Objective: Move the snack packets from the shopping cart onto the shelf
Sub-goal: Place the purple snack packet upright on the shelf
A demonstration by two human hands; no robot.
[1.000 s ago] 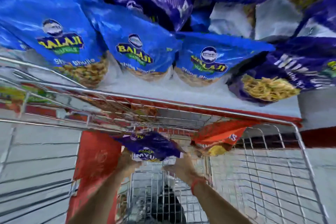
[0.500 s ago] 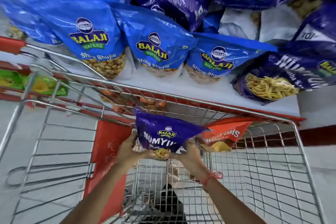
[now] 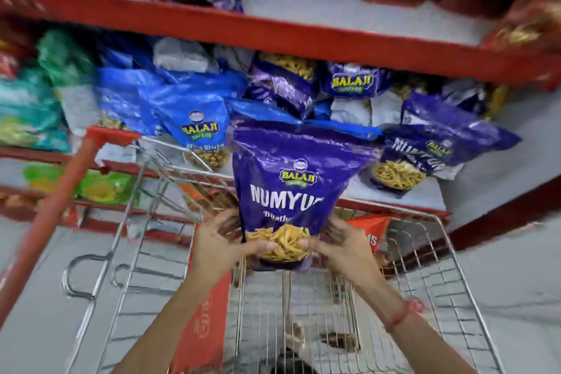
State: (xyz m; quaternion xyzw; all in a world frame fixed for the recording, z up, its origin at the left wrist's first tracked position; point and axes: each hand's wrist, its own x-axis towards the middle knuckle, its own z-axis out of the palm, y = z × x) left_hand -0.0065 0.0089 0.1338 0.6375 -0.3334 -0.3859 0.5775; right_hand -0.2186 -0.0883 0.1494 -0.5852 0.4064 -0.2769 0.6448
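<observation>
Packet, purple, marked BALAJI NUMYUM, is held upright above the cart — gripped at its lower end by both hands. Left hand: fingers curled round the packet's lower left edge, thumb across the clear window where yellow sticks show. Right hand: fingers spread behind the lower right edge, thumb pressed on the window from the front. A red thread band sits on the right wrist.

Cart: wire basket, mostly bare below the hands; a red panel hangs on its left inner side. An orange packet leans at the basket's far right corner, just beside the right hand. The red push handle runs up the left of the view.

Beyond the cart's far rim, the shelf carries blue packets to the left and more purple packets to the right, lying tilted. Green packets stand farther left — blurred. The held packet's top overlaps the blue row in view; whether it touches them cannot be told. An upper shelf, red-edged, holds further packets, too blurred to read.
</observation>
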